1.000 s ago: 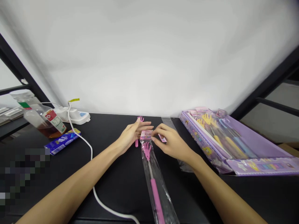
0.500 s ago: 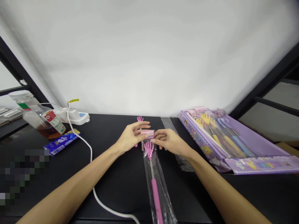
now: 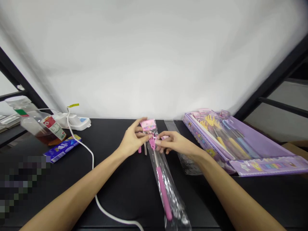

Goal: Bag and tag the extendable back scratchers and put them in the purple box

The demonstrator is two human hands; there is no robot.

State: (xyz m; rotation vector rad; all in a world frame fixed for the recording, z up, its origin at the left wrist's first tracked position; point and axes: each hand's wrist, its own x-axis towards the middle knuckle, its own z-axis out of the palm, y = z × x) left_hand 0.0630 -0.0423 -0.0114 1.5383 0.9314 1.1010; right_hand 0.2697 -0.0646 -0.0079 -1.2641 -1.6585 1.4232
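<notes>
My left hand [image 3: 132, 143] pinches the pink header card [image 3: 148, 124] at the top of a clear bag [image 3: 166, 179], thumb and fingertips closed on it, while my right hand [image 3: 176, 144] grips the bag just below, fingers curled together around the neck where the pink claw head of the back scratcher [image 3: 160, 175] sits inside. The bagged scratcher slants from my fingers toward me, its pink handle resting low on the black tabletop [image 3: 120, 186], the bag's end near the front edge. Just behind my left hand a second pink scratcher [image 3: 140, 149] lies partly hidden on the table. To my right an empty clear bag [image 3: 186, 158] lies flat, and beyond it an open purple display box [image 3: 231, 141] holds yellow and blue scratchers, its flap folded out toward me. To my left a white cable [image 3: 92, 160] curves across the table from a white power strip [image 3: 72, 120] at the back, with a blue packet [image 3: 62, 148] and a clear bottle [image 3: 36, 123] of brown liquid beside it. The table ends at a plain white wall; black frame bars slant up at both sides. Bare tabletop lies open between my forearms and to the left of the cable.
</notes>
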